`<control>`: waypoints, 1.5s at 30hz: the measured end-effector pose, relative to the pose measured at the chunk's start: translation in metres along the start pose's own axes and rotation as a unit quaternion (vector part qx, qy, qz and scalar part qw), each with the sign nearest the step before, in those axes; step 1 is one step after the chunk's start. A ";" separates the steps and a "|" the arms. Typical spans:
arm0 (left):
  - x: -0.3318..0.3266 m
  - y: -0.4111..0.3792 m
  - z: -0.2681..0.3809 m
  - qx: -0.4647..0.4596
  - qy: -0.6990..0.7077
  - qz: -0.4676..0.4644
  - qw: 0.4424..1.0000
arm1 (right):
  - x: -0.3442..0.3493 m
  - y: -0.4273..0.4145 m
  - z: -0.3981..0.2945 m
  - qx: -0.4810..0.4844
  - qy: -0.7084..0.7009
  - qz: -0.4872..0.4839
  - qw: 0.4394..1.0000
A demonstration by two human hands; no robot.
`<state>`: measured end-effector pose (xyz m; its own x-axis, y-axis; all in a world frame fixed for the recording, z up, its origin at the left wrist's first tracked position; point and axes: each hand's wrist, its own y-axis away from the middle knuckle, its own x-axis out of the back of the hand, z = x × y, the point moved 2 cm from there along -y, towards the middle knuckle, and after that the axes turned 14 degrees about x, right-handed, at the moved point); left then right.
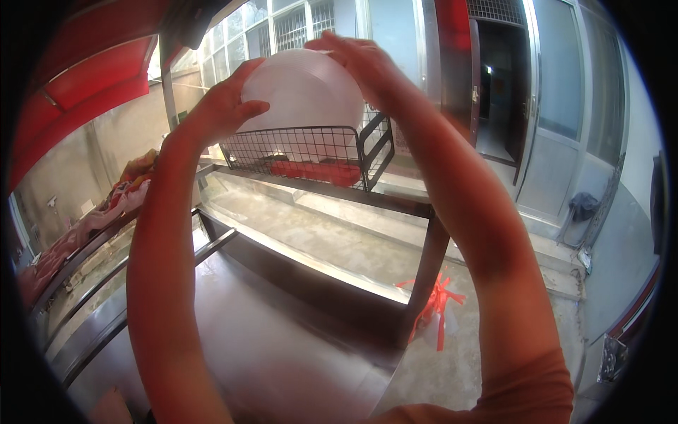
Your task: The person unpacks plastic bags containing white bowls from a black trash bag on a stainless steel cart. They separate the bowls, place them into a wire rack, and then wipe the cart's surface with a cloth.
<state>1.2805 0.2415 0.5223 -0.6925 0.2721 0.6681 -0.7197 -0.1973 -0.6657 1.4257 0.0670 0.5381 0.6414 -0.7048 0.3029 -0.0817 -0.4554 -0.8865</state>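
Note:
A large, rounded, translucent white plastic object [302, 100] with fine ridges near its top stands in a black wire-mesh basket [296, 151]. It may be a stack of thin pieces; I cannot tell. My left hand [225, 103] grips its left side, thumb across the front and fingers partly hidden behind. Over the upper right edge curls my right hand [360, 63], its fingertips reaching the top. Something red [318, 170] lies low in the basket, seen through the mesh. The basket rests on a dark metal frame rail [318, 188].
Below the rail is a sheet-metal surface [280, 328]. A frame post [429, 259] stands at the right, with red ribbon strips [438, 305] beside it. Crumpled cloth [90, 228] hangs over the left rail. Concrete steps [339, 209] and a doorway [498, 95] lie beyond.

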 end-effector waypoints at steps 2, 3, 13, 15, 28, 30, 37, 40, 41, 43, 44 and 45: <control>0.001 -0.003 0.002 0.026 -0.017 -0.006 0.999 | 0.011 0.006 -0.008 0.071 0.015 -0.004 0.997; 0.002 -0.002 0.004 0.035 -0.012 -0.013 0.999 | 0.010 0.010 -0.016 0.083 0.052 -0.018 0.995; 0.006 0.003 0.012 0.073 0.013 -0.011 0.997 | 0.015 0.041 -0.030 0.041 0.237 0.049 0.969; 0.008 0.003 0.015 0.091 -0.033 -0.001 0.995 | 0.018 0.046 -0.036 0.051 0.329 -0.023 0.943; -0.002 -0.009 0.024 0.051 -0.123 -0.006 0.991 | 0.007 0.045 -0.027 0.044 0.252 -0.104 0.961; -0.005 -0.007 0.025 0.065 -0.130 0.002 0.989 | 0.005 0.046 -0.024 0.046 0.290 -0.086 0.952; -0.008 0.019 0.033 -0.009 -0.158 0.113 0.981 | 0.005 0.049 -0.033 0.035 0.279 -0.134 0.950; -0.004 0.031 0.030 -0.028 -0.111 0.191 0.975 | 0.002 0.052 -0.045 0.055 0.271 -0.058 0.959; -0.002 0.037 0.030 -0.027 -0.090 0.222 0.971 | 0.001 0.053 -0.049 0.063 0.264 -0.020 0.962; -0.011 0.053 0.032 -0.042 -0.018 0.223 0.974 | -0.001 0.055 -0.050 0.038 0.295 -0.075 0.952; -0.014 0.063 0.033 -0.049 0.016 0.222 0.974 | -0.003 0.055 -0.050 0.034 0.302 -0.073 0.950; -0.020 0.072 0.031 -0.031 0.037 0.210 0.976 | -0.003 0.057 -0.050 0.028 0.313 -0.071 0.947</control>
<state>1.2413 0.1925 0.4712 -0.9190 0.2476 0.3068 -0.3664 -0.2488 -0.8966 1.3809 0.0155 0.5043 0.0637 -0.8303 0.5536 0.0227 -0.5534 -0.8326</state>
